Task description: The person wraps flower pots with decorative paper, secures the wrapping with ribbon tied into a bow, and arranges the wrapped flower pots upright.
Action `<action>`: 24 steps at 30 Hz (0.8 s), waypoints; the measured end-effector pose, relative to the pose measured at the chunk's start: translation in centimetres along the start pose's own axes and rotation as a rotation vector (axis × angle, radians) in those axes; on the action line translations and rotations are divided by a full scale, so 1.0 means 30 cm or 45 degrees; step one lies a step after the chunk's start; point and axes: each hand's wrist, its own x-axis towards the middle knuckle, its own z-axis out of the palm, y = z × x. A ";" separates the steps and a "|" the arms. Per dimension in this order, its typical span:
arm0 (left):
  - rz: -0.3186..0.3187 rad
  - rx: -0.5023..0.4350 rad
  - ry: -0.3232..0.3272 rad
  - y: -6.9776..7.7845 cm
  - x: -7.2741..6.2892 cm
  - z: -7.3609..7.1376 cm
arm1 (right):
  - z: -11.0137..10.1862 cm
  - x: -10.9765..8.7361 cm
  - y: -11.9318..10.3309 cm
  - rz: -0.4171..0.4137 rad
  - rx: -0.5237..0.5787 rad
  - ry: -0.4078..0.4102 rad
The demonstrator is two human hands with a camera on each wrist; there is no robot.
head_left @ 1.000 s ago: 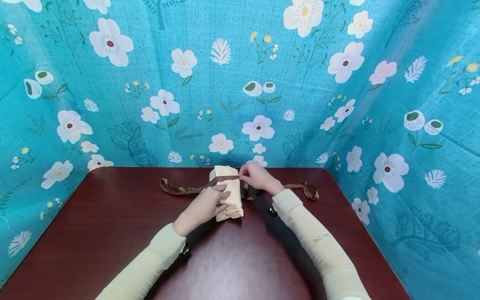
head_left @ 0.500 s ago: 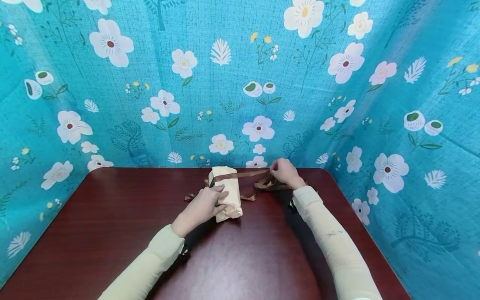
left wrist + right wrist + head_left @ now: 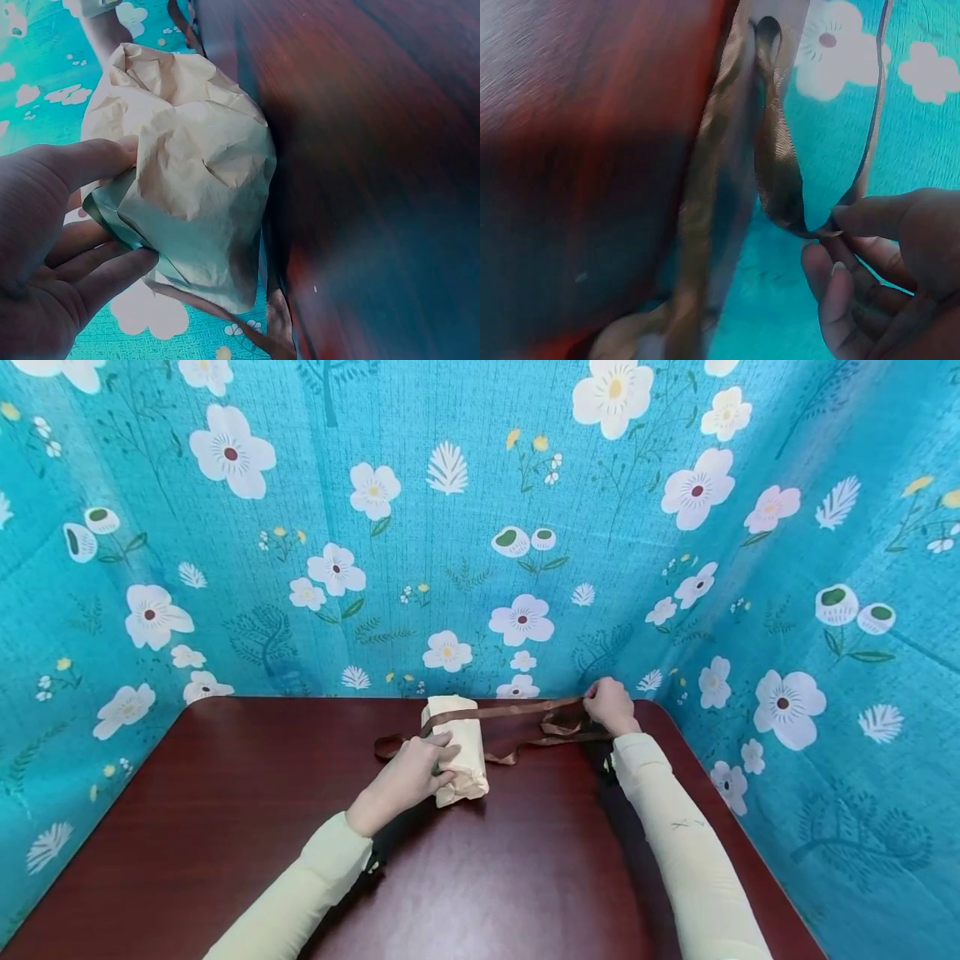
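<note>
A package wrapped in cream paper (image 3: 467, 745) lies near the far edge of the table, its crumpled folded end facing me. My left hand (image 3: 405, 772) holds it from the left side, thumb and fingers spread along its top and side. In the left wrist view the thumb and fingers (image 3: 112, 281) press on the creased paper (image 3: 202, 150). A brown ribbon (image 3: 517, 711) crosses the package's top and runs taut to my right hand (image 3: 611, 707). Thumb and fingertips pinch the ribbon (image 3: 780, 161) in the right wrist view, with a twisted loop hanging from them.
More of the ribbon lies in a loop left of the package and along the dark red table (image 3: 495, 877) to its right. A blue floral cloth (image 3: 450, 568) hangs behind the table's far edge and along its sides.
My right hand has moved from beside the package to the right, drawing the ribbon out. The loose ribbon on the left has shortened. The left hand stays on the package.
</note>
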 end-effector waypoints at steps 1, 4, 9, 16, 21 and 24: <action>-0.002 -0.003 0.004 0.001 0.000 0.000 | -0.003 -0.004 0.014 0.020 0.001 -0.002; -0.017 -0.010 0.002 0.002 -0.001 0.001 | -0.015 -0.014 0.054 0.076 -0.003 -0.014; -0.033 -0.003 -0.006 0.007 -0.001 0.000 | -0.053 -0.010 0.105 0.156 -0.032 0.061; -0.018 0.029 -0.008 0.007 0.008 0.003 | -0.110 0.009 0.115 0.213 0.061 0.310; -0.021 0.037 -0.010 0.002 0.003 0.001 | -0.108 0.018 0.088 0.008 0.278 0.204; -0.027 0.033 -0.014 -0.002 0.001 0.000 | -0.084 0.019 0.066 -0.137 0.389 -0.030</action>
